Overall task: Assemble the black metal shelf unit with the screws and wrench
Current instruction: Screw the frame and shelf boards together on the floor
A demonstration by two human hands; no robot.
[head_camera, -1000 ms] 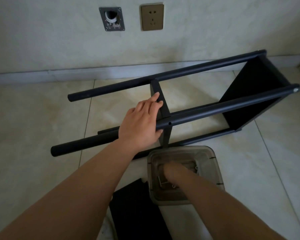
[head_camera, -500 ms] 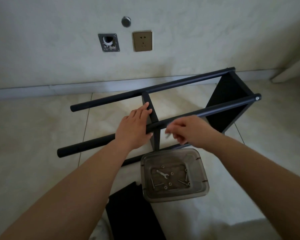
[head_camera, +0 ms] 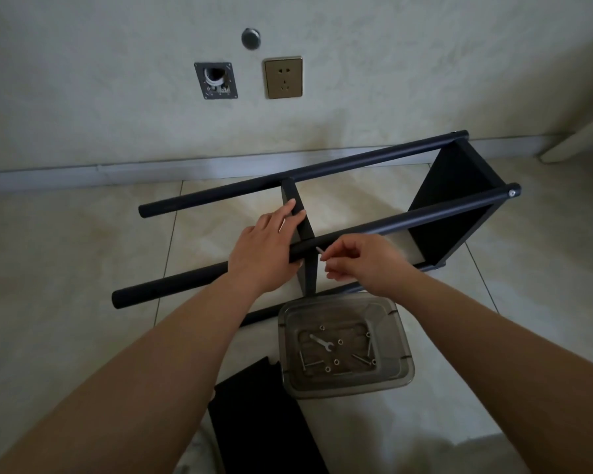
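Shelf unit: black metal shelf unit (head_camera: 456, 196) lies on its side on the floor, at 12 o'clock from the person; four round posts counted, two shelf panels fixed between them.
Screw: one small silver screw (head_camera: 319, 251) at the near upper post, beside the middle panel.
Right hand: right hand (head_camera: 363, 263) pinches the screw between thumb and fingertip, other fingers curled.
Left hand: left hand (head_camera: 266, 251) wraps the near upper post, fingers lying on the middle panel's edge.
Tray: one clear plastic tray (head_camera: 401, 378) at 6 o'clock from the shelf, touching its lowest post.
Tray contents: one small silver wrench (head_camera: 320, 342), about four long screws, several washers or nuts; exact count unclear.
Loose panel: one black flat panel (head_camera: 254, 422) at 7 o'clock from the tray.
Surface: glossy beige floor tiles (head_camera: 65, 268).
Room: pale wall at 12 o'clock with one brass socket (head_camera: 283, 78), one open metal wall box (head_camera: 215, 80), one round cap (head_camera: 251, 38).
Change: half a second ago the right hand was beside the post; now the screw meets it.
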